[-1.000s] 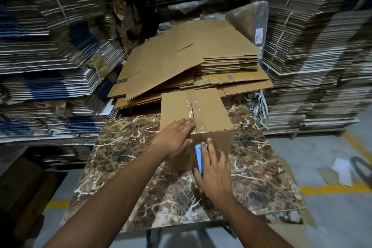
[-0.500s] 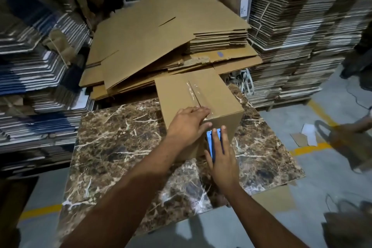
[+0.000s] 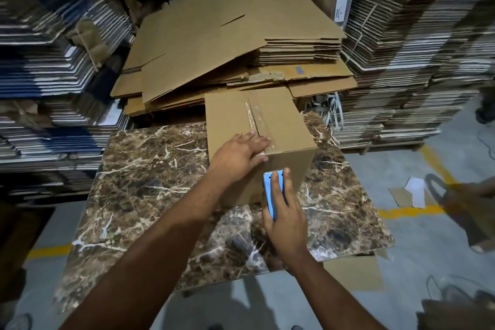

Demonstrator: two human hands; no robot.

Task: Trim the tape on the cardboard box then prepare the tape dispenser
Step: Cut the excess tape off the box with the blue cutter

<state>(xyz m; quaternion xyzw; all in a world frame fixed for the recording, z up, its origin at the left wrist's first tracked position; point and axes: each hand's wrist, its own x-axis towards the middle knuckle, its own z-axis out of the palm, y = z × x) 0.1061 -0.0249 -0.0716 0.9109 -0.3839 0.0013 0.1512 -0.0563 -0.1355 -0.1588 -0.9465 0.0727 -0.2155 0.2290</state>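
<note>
A closed brown cardboard box [image 3: 281, 126] stands on a dark marble tabletop [image 3: 150, 182], with clear tape [image 3: 254, 118] running along its top seam and over the near edge. My left hand [image 3: 238, 154] lies flat on the box's near top corner, fingers over the tape. My right hand [image 3: 285, 211] presses a blue tape dispenser [image 3: 269, 195] against the box's near side face. The dispenser's toothed blade points up, just below the top edge. Most of the dispenser is hidden under my fingers.
Flattened brown cartons [image 3: 230, 43] are piled behind the table. Tall bundles of flat cardboard [image 3: 412, 48] rise on the right and more bundles [image 3: 51, 75] on the left. Grey floor with a yellow line [image 3: 412, 211] and paper scraps [image 3: 415, 193] lies to the right.
The camera has swung and closed in, so box and hands look larger. My left hand has spread flatter over the taped corner. My right hand keeps the dispenser against the box's side.
</note>
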